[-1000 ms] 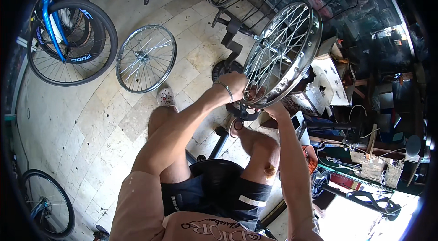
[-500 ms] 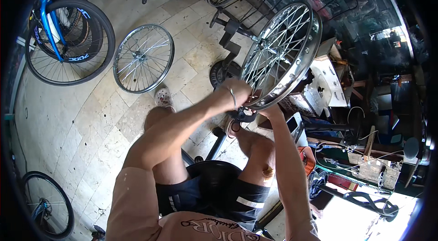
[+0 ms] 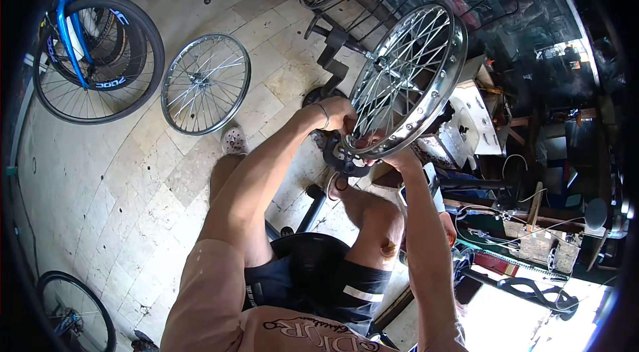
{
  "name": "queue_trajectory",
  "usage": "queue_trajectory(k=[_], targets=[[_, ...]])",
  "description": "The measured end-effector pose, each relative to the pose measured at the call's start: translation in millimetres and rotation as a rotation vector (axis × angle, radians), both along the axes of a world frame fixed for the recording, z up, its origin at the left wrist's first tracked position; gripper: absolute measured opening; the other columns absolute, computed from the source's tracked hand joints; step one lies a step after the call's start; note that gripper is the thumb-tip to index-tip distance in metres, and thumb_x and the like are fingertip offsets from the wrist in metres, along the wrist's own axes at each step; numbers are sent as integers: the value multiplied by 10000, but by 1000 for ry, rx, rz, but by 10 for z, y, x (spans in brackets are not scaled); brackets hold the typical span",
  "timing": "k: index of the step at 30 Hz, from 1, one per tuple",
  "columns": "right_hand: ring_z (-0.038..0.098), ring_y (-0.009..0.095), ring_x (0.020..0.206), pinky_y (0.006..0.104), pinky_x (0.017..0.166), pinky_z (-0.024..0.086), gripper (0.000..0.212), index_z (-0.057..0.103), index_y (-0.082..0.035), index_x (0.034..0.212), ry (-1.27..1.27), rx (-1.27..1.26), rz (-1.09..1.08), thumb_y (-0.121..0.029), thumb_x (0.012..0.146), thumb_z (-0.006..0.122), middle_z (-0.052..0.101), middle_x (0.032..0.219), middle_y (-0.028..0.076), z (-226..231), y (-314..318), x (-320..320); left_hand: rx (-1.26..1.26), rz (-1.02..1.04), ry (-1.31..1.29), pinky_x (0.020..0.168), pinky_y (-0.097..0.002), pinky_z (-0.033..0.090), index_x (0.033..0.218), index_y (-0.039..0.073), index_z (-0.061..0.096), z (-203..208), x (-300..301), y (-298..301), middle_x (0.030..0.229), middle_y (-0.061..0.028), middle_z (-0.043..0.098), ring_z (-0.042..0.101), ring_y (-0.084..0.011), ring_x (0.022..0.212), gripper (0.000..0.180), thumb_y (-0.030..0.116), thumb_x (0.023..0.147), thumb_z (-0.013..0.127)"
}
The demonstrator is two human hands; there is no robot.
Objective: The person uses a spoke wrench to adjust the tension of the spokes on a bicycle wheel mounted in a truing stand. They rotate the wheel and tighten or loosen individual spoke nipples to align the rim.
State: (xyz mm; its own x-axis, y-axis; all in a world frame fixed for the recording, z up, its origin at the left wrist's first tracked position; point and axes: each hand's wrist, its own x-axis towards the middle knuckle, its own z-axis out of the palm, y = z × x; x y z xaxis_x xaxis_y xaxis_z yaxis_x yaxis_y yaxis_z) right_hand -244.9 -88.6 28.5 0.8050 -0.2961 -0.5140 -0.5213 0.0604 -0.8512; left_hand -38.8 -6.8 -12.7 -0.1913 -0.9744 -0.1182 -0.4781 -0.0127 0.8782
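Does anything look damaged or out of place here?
A raw-looking brown patch on the right knee, perhaps a scrape. A tyreless wheel on the floor looks stray, though the wheel being worked on also lacks a tyre.

floor (image 3: pixel 126 219): pale, stone-like, tiled, dark-specked
glass panel (image 3: pixel 539 59): dark, reflective, upper right
light (image 3: pixel 509 319): glaring white, lower right

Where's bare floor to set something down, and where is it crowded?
Bare tiles stretch between the loose tyreless wheel and lower-left tyred wheel; a smaller patch separates the former from the dark stand. Picture's right is crowded: white casing, wooden board.
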Motion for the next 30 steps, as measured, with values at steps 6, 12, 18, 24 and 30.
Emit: queue_trajectory(k=[6,12,18,24,30], targets=[[587,145,571,287,520,476,258,619,4,902,-105,-301,24,-85,685,725,624,672,62,-287,55,-100,26,3,-443,613,-357,508,761,-11,649,426,-227,153,748,-179,648,642,-300,685,97,-25,684,591],[590,111,611,245,520,485,286,607,-6,997,-118,16,-180,-29,725,691,627,740,60,-10,151,-57,-74,175,-523,611,-405,491,730,65,641,547,-308,373,676,-145,624,631,-298,681,107,-5,673,585],[626,147,690,263,585,518,335,572,32,957,-44,-26,-46,-19,675,744,638,849,94,-116,-76,-120,-27,-14,2,585,-312,453,770,28,653,158,-87,99,667,-81,646,599,-161,624,132,-37,655,669],[617,144,785,278,663,500,437,631,-30,865,66,-375,179,-88,494,855,658,868,53,-151,-120,54,108,-48,298,601,-297,476,794,16,678,-90,14,-64,727,-85,674,617,-152,650,154,-33,649,663],[593,127,751,284,660,494,372,615,-6,955,151,-350,97,-50,619,769,647,833,30,-215,-21,-115,-172,75,-548,652,-422,518,783,9,648,517,-493,279,745,-205,639,644,-325,746,137,-16,652,616]])
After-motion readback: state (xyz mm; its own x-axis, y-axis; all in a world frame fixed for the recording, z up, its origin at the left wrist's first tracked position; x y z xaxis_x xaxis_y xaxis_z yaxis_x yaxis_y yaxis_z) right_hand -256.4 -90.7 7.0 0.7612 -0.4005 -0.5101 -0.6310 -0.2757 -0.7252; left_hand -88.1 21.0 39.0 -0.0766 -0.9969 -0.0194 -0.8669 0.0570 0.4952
